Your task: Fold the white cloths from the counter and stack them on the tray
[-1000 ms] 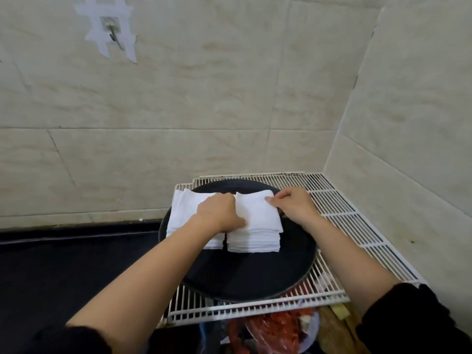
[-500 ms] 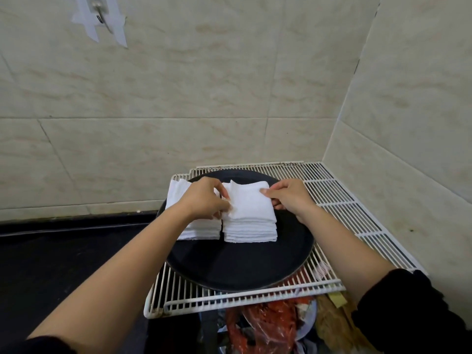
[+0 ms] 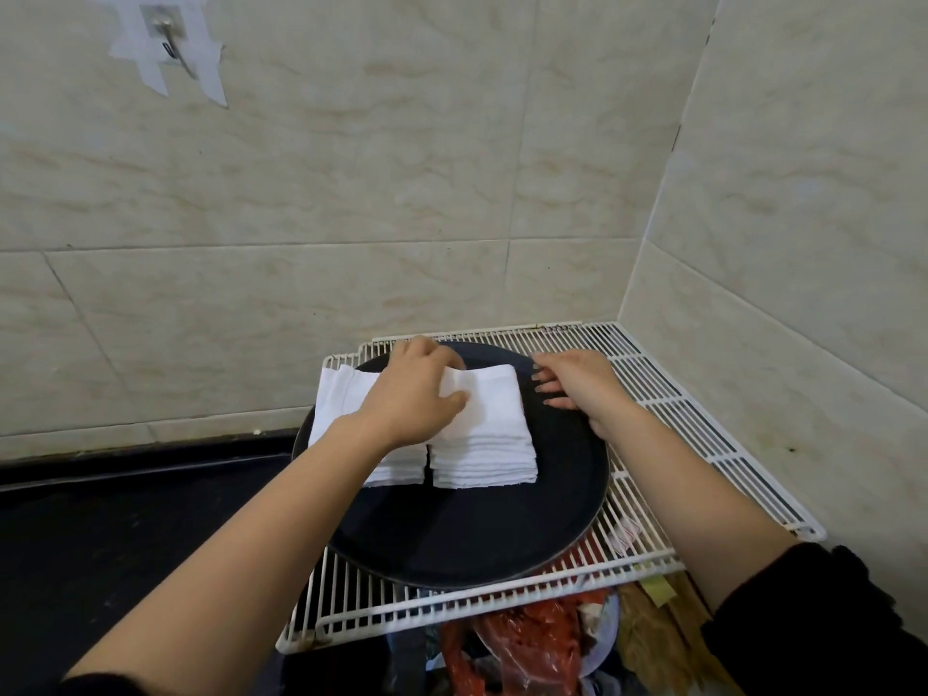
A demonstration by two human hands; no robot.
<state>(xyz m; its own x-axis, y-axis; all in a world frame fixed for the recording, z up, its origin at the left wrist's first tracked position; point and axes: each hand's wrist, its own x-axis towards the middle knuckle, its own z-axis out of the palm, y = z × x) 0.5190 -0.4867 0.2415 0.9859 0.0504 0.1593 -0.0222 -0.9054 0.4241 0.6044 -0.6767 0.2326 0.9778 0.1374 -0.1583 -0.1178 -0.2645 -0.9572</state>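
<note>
My left hand (image 3: 412,394) lies across the two stacks of folded white cloths, palm down, its fingers curled over the far left corner of the right stack (image 3: 484,434) and its thumb pressed on the top cloth, so it pinches that top layer; whether it grips one cloth or several I cannot tell; the left stack (image 3: 346,409) sits just beside the right one, a thin dark gap between them at the near edge, and my wrist covers much of it; both stacks rest on the far half of the round black tray (image 3: 467,535), whose near half is bare; my right hand (image 3: 577,389) hangs just beside the right stack, fingers spread wide and holding nothing, their tips over the tray's far right rim, apart from the cloth; the tray sits on a white wire rack (image 3: 668,409) pushed into the tiled corner; below the rack's near edge shows a red plastic bag (image 3: 532,640); a black counter (image 3: 125,535) runs to the left.
</note>
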